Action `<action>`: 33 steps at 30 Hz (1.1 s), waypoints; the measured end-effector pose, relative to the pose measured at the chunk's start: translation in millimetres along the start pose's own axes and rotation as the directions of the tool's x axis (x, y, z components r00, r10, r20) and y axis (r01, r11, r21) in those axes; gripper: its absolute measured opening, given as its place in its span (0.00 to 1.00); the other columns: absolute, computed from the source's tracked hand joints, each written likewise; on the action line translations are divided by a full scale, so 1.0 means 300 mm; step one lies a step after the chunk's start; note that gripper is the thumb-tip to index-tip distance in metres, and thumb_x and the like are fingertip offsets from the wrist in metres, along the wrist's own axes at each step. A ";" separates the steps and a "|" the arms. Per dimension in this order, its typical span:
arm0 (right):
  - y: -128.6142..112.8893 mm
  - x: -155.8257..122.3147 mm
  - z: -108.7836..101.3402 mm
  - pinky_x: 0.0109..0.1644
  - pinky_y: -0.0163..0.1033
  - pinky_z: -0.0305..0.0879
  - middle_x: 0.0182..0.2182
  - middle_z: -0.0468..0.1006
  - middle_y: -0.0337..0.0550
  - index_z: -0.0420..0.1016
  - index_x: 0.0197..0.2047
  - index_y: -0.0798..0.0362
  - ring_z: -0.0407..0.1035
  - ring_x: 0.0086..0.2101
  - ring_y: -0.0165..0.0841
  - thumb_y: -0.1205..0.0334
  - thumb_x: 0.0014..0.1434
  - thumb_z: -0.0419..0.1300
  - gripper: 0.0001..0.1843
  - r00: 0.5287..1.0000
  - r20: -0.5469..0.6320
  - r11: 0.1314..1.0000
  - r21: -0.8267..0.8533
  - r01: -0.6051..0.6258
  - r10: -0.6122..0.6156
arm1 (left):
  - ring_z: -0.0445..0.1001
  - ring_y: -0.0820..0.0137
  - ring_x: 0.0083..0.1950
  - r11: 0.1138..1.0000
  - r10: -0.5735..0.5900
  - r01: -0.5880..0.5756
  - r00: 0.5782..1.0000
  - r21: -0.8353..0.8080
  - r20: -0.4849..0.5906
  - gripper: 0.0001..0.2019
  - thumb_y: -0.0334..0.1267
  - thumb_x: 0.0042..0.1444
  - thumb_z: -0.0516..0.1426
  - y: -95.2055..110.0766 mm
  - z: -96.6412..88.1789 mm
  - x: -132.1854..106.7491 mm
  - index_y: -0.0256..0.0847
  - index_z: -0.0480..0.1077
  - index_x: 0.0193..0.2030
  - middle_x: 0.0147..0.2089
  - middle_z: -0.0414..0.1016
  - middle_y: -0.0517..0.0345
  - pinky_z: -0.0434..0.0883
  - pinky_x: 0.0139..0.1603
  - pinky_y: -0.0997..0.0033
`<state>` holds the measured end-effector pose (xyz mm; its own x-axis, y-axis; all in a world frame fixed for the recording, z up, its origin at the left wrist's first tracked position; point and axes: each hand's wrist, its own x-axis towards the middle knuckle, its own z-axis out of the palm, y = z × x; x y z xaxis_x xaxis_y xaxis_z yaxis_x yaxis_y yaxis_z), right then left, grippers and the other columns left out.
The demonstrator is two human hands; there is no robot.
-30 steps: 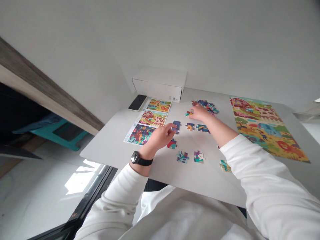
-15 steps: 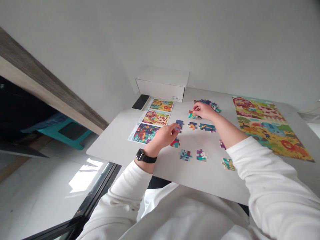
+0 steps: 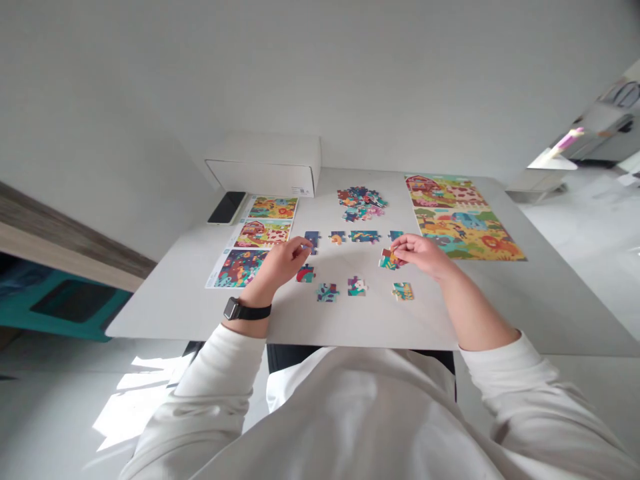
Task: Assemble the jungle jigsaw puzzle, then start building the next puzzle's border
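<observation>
The white surface (image 3: 525, 300) carries everything. Its biggest item is the finished puzzle (image 3: 460, 217), a bright farm-and-animal scene lying flat at the far right. At the far edge, against the wall, stands a white box (image 3: 265, 167). Just in front of the box lies a picture sheet (image 3: 253, 240) with three coloured scenes in a column, and a dark phone (image 3: 227, 207) rests beside its far end.

The right hand (image 3: 423, 253) hovers just left of the finished puzzle. Its grip is closed, thumb and fingertips pinching an orange and teal piece (image 3: 387, 259) low over the surface. The left hand (image 3: 280, 263) rests beside the sheet with fingers curled and fingertips against a blue piece (image 3: 312, 240). Whether its grip pinches that piece or only touches it cannot be told.

A heap of loose pieces (image 3: 361, 203) sits between the box and the finished puzzle. Single pieces lie apart in two rough rows between the hands, among them a red piece (image 3: 305, 273) just beside the left hand. A black watch (image 3: 240, 310) circles the left wrist.
</observation>
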<state>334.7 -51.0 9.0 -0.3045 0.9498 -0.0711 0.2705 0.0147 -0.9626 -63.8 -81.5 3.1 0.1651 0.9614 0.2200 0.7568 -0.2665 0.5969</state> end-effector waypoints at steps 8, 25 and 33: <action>0.031 -0.041 0.033 0.40 0.43 0.80 0.35 0.86 0.43 0.82 0.46 0.50 0.80 0.32 0.35 0.43 0.52 0.79 0.25 0.998 0.051 0.998 0.047 -0.029 0.027 | 0.78 0.68 0.38 0.985 0.145 -0.136 0.987 -0.107 0.073 0.14 0.47 0.66 0.63 0.180 0.068 0.002 0.44 0.79 0.54 0.45 0.82 0.54 0.74 0.42 0.68; 0.019 -0.063 0.023 0.44 0.43 0.77 0.38 0.86 0.43 0.81 0.51 0.48 0.80 0.37 0.37 0.48 0.63 0.68 0.18 0.996 0.083 0.990 -0.134 0.040 -0.029 | 0.78 0.56 0.59 0.853 0.513 -0.522 0.827 -0.026 0.231 0.14 0.35 0.64 0.65 0.369 0.288 -0.037 0.44 0.76 0.57 0.59 0.79 0.47 0.74 0.62 0.56; 0.070 -0.078 -0.068 0.45 0.41 0.73 0.37 0.86 0.41 0.83 0.44 0.48 0.79 0.38 0.38 0.54 0.57 0.72 0.13 0.989 0.135 0.881 -0.474 0.009 0.063 | 0.78 0.57 0.58 0.844 0.482 -0.536 0.783 0.033 0.393 0.13 0.42 0.67 0.66 0.372 0.319 -0.051 0.50 0.81 0.57 0.59 0.82 0.52 0.70 0.60 0.55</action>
<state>366.1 -66.6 -4.2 -0.4076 0.8980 -0.1660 0.6681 0.1693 -0.7246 78.7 -119.3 -7.6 0.7427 0.6510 0.1568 0.5707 -0.7378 0.3604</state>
